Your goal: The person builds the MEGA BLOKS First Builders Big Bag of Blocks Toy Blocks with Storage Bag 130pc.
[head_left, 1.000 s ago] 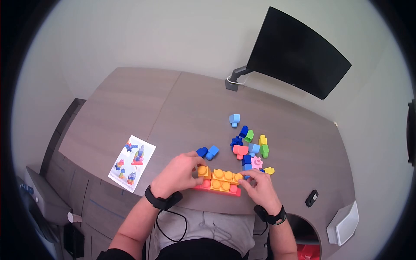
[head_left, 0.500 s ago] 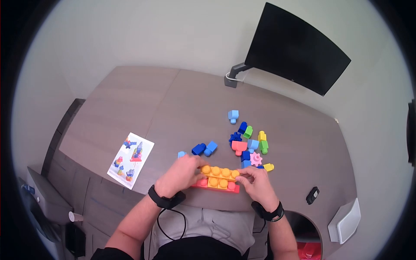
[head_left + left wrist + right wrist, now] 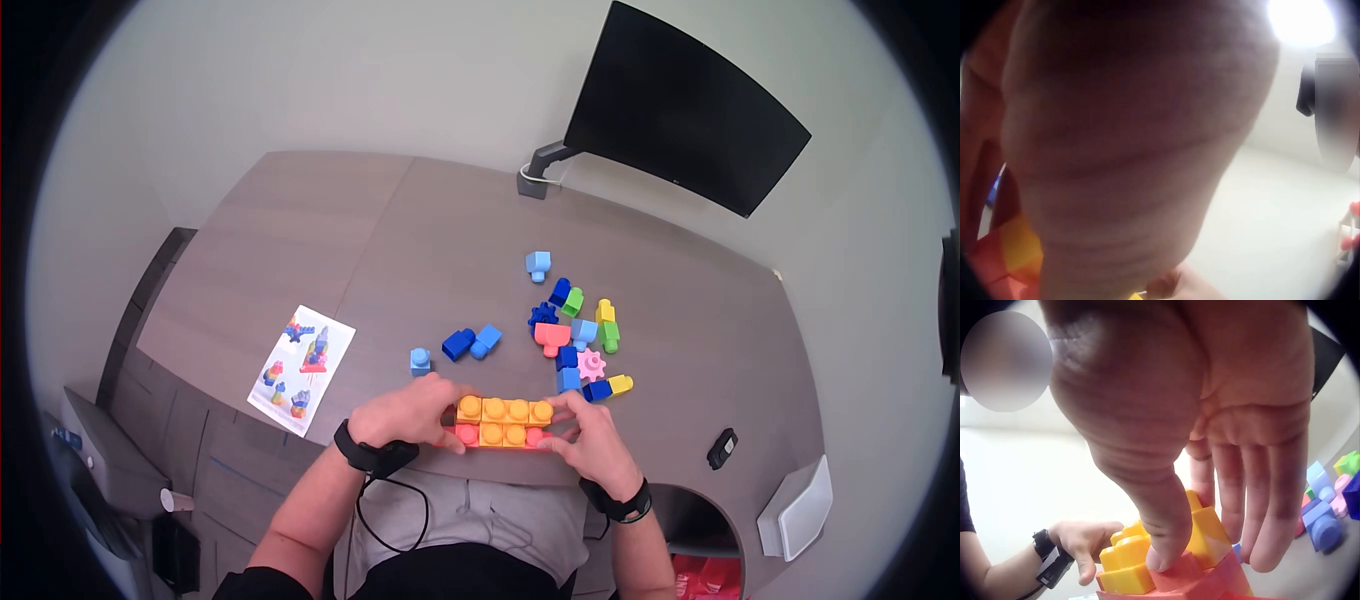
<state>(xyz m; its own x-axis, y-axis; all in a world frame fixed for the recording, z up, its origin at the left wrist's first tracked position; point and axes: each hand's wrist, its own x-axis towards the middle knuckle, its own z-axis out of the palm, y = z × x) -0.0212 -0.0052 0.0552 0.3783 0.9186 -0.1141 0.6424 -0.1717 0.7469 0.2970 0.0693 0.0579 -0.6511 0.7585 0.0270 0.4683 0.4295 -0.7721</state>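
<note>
**Fingers (image 3: 1232,494) of the left hand (image 3: 405,412) and right hand (image 3: 598,440) pinch the block assembly (image 3: 505,434) at its two ends**

Across the bench (image 3: 250,240), with one monitor (image 3: 690,110) above its far side, the assembly lies at the near edge, between the hands. Each thumb is in front, with fingers behind; on the right hand the other fingers reach out nearly straight.

A half second ago the back yellow row (image 3: 506,409) sat askew, over the back of the front row; now both rows line up. The left hand has shifted, fully baring a light blue block (image 3: 420,363) that it partly covered.

One printed sheet (image 3: 301,371) lies to the left. The assembly shows eight studs: four yellow behind, then two yellow between two red in front.

Sixteen loose pieces are visible: nine blue blocks (image 3: 458,345), two green blocks (image 3: 611,338), two yellow blocks (image 3: 621,384), one red block (image 3: 552,338), one pink gear (image 3: 591,365) and one dark blue gear (image 3: 543,317).
</note>
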